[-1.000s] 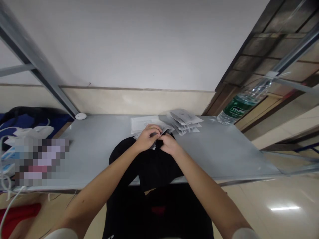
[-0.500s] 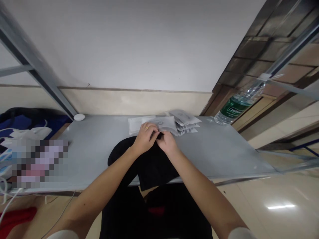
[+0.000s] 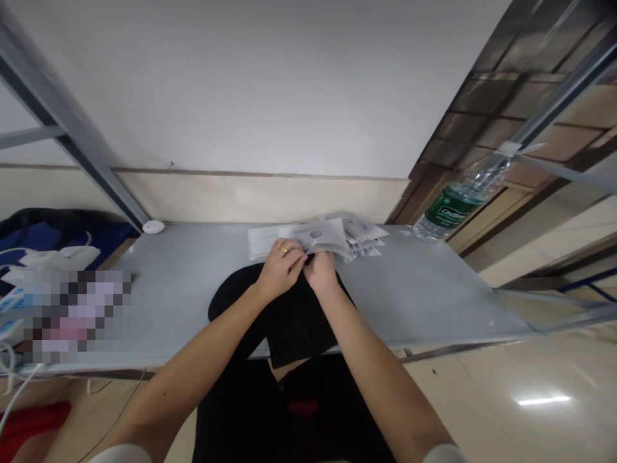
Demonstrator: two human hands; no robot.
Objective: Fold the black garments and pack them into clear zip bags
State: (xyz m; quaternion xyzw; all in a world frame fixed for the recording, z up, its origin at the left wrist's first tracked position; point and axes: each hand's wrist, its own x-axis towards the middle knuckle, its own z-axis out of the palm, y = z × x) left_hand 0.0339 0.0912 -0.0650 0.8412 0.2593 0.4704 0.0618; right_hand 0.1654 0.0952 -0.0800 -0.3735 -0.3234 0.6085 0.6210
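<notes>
My left hand (image 3: 281, 270), with a ring on one finger, is closed in a pinch at the near edge of a whitish printed packet (image 3: 318, 235). Close beside it, my right hand (image 3: 321, 270) has its fingers curled under that same edge, where the packet hides the fingertips. A small dark bit of cloth shows between the two hands. Below them a black garment (image 3: 299, 321) is spread over the table and hangs past its front edge. More printed packets (image 3: 364, 228) lie in a loose, overlapping pile just behind and to the right.
The grey table (image 3: 409, 296) runs between metal posts. A water bottle (image 3: 450, 206) with a green label is tied to the right post and leans there. A small white round case (image 3: 153, 226) sits at the back left. Cables and a white cloth (image 3: 72, 257) crowd the left end.
My right hand has turned and slid further under the packet's edge, its forearm now steeper. The packet's near side has lifted and bowed. My left hand stays nearly in place.
</notes>
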